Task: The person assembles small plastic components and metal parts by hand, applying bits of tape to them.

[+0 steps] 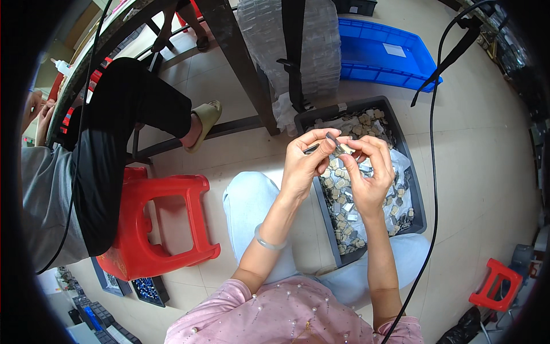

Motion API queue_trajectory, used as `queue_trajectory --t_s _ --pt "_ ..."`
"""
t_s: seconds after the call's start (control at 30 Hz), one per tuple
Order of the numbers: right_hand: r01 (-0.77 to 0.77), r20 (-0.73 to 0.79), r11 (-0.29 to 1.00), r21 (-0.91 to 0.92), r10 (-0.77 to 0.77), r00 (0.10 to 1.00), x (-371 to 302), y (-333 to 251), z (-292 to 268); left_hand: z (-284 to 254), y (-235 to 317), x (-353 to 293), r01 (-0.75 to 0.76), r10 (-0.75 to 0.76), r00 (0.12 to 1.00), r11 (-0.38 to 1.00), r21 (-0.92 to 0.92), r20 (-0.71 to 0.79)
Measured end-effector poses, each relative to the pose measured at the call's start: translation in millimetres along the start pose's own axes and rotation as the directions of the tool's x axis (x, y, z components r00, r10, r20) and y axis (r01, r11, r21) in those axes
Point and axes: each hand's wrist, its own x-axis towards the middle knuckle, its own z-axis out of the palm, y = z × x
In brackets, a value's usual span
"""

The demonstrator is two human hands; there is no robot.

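My left hand (pixel 306 163) and my right hand (pixel 371 178) meet above a dark grey tray (pixel 322 212). Between the fingertips of both is a small cream-and-grey part (pixel 344 149). A slim dark piece (pixel 311 149) also shows in my left hand, its kind too small to make out. Both hands are closed in a pinch. Below them the tray holds a heap of small cream and grey parts (pixel 344 232), with crumpled clear plastic bags (pixel 401 166) among them.
A blue plastic crate (pixel 412 74) and wrapped clear trays (pixel 312 51) stand beyond the tray. On the left, another person (pixel 120 114) sits on a red stool (pixel 172 249) beside a metal-legged table (pixel 246 69). A black cable (pixel 433 172) hangs across the right.
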Motion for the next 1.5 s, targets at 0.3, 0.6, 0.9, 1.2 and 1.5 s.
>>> queue_trajectory --t_s 0.3,0.6,0.9,1.2,1.5 --pt "0.005 -0.032 1.0 -0.001 -0.005 0.999 2 5 1 10 1 -1 -0.352 0.356 0.934 0.906 0.233 0.027" --pt "-0.008 -0.035 1.0 0.019 0.008 0.999 2 7 1 18 2 -4 -0.467 0.494 0.868 0.774 0.427 0.055" --pt "-0.008 -0.023 1.0 0.008 0.008 1.0 1 8 2 17 -2 -5 -0.536 0.574 0.809 0.633 0.559 0.126" --pt "0.151 -0.057 0.98 -0.129 -0.159 0.986 4 11 1 18 -2 -4 -0.488 0.492 0.866 0.797 0.356 0.085" --pt "-0.351 -0.075 0.789 0.504 0.445 0.892 1 13 -1 -5 -2 3 0.219 -0.037 0.965 0.658 -0.72 0.259"
